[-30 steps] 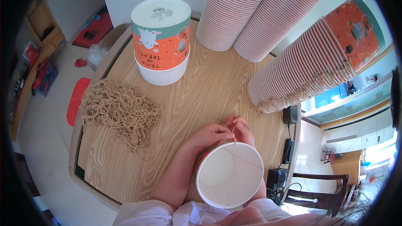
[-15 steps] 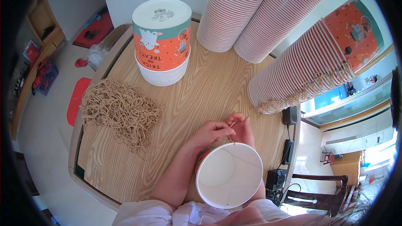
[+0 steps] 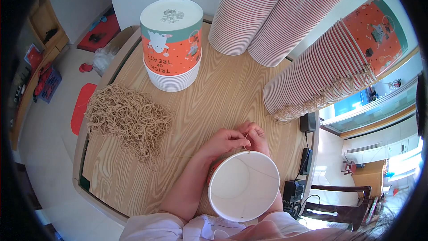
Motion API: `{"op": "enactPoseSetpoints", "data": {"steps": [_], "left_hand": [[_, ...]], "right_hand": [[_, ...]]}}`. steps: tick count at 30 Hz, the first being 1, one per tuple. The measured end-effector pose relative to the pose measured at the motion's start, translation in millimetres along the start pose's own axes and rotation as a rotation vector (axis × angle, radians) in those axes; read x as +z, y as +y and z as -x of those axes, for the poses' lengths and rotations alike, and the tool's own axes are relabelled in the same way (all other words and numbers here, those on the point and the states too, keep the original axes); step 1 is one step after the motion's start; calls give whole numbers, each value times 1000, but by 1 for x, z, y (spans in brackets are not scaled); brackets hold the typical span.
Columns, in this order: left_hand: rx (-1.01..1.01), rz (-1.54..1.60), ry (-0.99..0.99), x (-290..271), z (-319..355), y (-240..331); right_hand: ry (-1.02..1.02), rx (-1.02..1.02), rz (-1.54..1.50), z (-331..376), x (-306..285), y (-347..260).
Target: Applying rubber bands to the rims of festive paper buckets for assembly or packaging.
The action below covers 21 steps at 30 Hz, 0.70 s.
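A white-lined paper bucket (image 3: 254,192) rests against me with its open mouth facing up. Just beyond its far rim, my left hand (image 3: 226,141) pinches a tan string (image 3: 246,145) between thumb and forefinger. My right hand (image 3: 256,136) is beside it, fingertips closed together on the same string. The string meets the bucket at the far rim, and a thin strand crosses the white inside. From my left wrist another strand runs left to a loose heap of tan strings (image 3: 129,120) on the wood-grain table (image 3: 214,93).
An upside-down stack of orange and green buckets (image 3: 171,58) stands at the far left. Tall bucket stacks (image 3: 249,13) rise at the back. Another stack (image 3: 318,71) on the right has tan string handles along its side. Black power adapters (image 3: 294,190) with cables lie by the right edge.
My right hand's fingers, raised and apart before, have curled down and closed on the string next to my left fingertips. The left hand and the bucket have hardly moved.
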State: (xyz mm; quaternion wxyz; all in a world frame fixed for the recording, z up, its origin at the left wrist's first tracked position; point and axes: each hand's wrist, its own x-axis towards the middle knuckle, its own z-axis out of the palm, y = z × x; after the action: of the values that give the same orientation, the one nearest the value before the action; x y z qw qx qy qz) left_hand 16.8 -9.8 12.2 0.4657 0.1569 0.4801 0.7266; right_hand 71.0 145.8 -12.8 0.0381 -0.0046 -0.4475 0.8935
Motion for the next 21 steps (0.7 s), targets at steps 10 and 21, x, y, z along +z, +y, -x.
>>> {"op": "enactPoseSetpoints", "data": {"steps": [10, 21], "left_hand": [[14, -99, -16, 0, 0, 3], [19, -82, -15, -1, -2, 0]], "right_hand": [[-36, -74, 27, -5, 9, 0], [-27, -79, 19, -4, 6, 3]]}}
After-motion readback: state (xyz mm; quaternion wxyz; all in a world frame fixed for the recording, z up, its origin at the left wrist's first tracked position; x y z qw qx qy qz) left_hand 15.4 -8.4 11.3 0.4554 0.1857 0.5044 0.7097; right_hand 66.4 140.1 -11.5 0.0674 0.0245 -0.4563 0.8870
